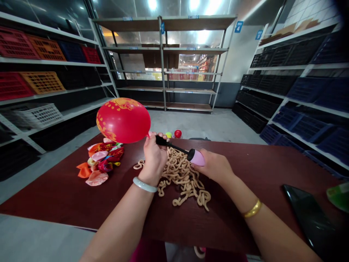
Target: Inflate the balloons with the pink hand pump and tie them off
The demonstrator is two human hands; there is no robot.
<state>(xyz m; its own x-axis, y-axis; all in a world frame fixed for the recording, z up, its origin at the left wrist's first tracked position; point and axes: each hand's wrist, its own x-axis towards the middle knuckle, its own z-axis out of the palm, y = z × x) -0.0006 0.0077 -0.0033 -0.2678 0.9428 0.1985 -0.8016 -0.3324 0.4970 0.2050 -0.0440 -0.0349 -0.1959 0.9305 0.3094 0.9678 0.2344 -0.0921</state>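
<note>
A red balloon (124, 120) with yellow print, swollen with air, sits on the nozzle end of a hand pump (196, 157) with a black rod and a lilac body. My left hand (155, 154) is closed around the balloon's neck and the pump's black nozzle end. Gripping the lilac body is my right hand (215, 165). The pump's rod shows between the two hands. Beneath them lies a heap of tan, curly, rope-like pieces (182, 174) on the table. Left of my left hand is a pile of limp, uninflated balloons (102, 160) in several colours.
The dark red table (122, 214) bears a black phone (305, 214) and a green object (339, 196) at the right. Small balloons, one a red balloon (177, 133), show beyond the far edge. Shelves (163, 69) with crates surround the room.
</note>
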